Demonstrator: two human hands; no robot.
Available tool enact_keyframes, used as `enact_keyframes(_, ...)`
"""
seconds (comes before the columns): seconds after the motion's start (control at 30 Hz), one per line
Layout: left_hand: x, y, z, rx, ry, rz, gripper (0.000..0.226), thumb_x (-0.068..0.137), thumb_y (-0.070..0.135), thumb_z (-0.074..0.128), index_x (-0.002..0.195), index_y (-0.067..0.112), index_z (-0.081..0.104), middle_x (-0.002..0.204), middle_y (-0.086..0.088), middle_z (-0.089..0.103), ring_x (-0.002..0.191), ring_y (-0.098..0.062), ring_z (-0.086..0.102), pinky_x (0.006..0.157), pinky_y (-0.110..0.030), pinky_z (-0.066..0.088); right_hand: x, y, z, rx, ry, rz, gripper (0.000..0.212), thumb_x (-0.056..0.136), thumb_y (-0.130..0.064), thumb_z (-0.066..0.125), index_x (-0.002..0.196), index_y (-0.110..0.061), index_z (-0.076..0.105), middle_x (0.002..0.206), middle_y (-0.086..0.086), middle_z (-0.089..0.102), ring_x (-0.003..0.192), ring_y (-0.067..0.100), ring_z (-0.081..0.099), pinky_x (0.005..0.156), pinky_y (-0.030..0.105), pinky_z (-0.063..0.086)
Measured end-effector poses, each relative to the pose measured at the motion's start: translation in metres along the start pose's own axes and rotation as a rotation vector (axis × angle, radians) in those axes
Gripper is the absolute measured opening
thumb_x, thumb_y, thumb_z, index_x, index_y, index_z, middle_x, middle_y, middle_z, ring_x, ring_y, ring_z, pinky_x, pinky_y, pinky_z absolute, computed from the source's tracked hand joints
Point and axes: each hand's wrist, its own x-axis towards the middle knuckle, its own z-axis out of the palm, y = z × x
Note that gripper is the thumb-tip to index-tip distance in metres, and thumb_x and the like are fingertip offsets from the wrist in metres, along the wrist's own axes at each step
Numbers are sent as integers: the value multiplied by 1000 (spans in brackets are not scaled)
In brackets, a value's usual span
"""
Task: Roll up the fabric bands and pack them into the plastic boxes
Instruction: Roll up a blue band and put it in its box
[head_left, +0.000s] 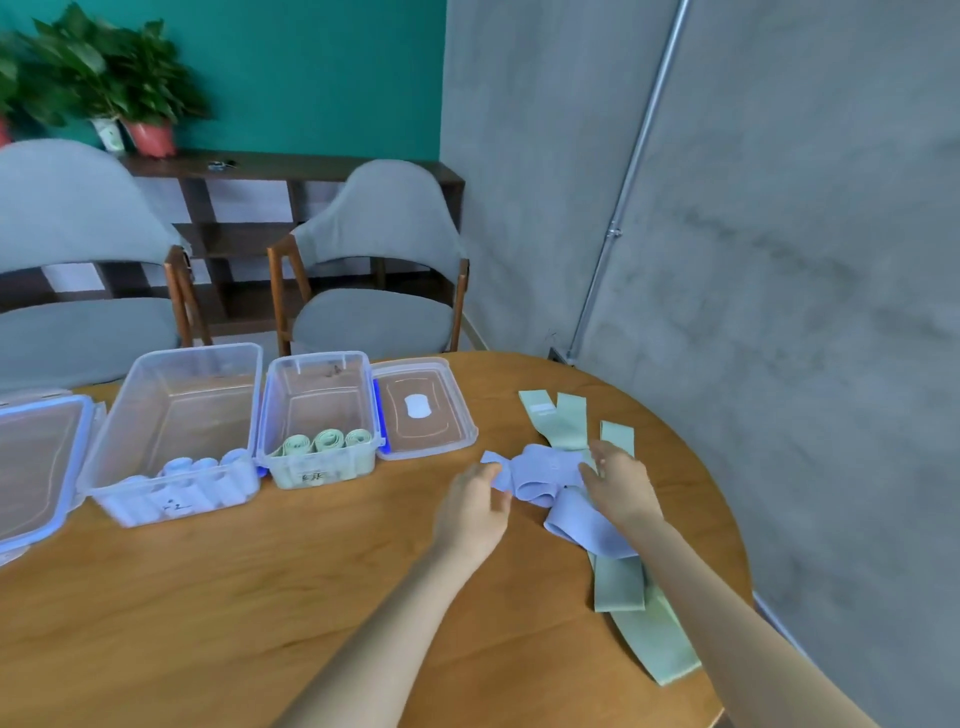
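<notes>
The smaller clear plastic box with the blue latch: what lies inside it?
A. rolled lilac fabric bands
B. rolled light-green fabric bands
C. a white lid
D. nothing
B: three rolled light-green fabric bands stand along the near wall of the smaller clear plastic box; the lilac rolls are in the larger box.

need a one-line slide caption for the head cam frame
Both hands, left hand and right hand, gather a lavender band beside green bands, near two part-filled plastic boxes.

The worktop (208, 597) is smooth, satin-finished wood. The boxes (179, 415) are clear glossy plastic. The bands (550, 475) are soft matt cloth, lilac and pale green.
</notes>
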Motion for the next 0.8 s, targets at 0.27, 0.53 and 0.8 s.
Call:
enact_keyframes(0.27,39,5,36,54,-118,16,39,93,21,47,132,19,45,125,0,56,115,-22,52,84,-32,45,17,8,23,219,-13,168,46,90,-23,61,133,-10,50,71,-1,60,77,14,57,67,23,39)
enact_keyframes(0.53,36,-2,28,-26,-32,49,60,80,27,67,135,21,42,128,2,46,119,-17,43,94,-31,39,16,-16,15,507,116,46,6,90,-13,61,93,-12,66,84,-3,65,83,14,59,59,5,40)
enact_keyframes(0.8,19,45,-64,-620,67,131,38,86,15,65,123,20,55,114,11,60,104,8,52,90,-12,40,-19,-103,-35,603,145,-417,8,90,-16,63,90,-12,70,83,-7,69,74,3,60,67,12,43)
